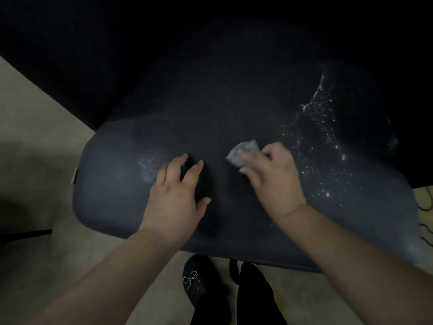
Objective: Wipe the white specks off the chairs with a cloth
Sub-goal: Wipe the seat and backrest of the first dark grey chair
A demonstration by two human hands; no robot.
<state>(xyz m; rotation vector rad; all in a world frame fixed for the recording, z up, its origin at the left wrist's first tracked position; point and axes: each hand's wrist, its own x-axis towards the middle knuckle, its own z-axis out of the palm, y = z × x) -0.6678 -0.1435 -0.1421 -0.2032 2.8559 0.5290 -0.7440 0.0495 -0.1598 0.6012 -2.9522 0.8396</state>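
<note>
A dark cushioned chair seat (131,202) fills the middle of the head view. White specks (325,141) are scattered in a wide band over its right side, and a fainter whitish patch (147,167) lies left of centre. My right hand (274,181) presses a small grey cloth (246,151) onto the seat near the middle, its fingers lying over the cloth and blurred by motion. My left hand (180,195) rests flat on the seat beside the faint patch, with fingers spread and holding nothing.
The chair's dark backrest (210,55) rises behind the seat. Pale floor (35,137) shows at the left and below. My dark shoe (199,280) and trouser leg (255,299) stand just under the seat's front edge. Cables (425,207) lie at the far right.
</note>
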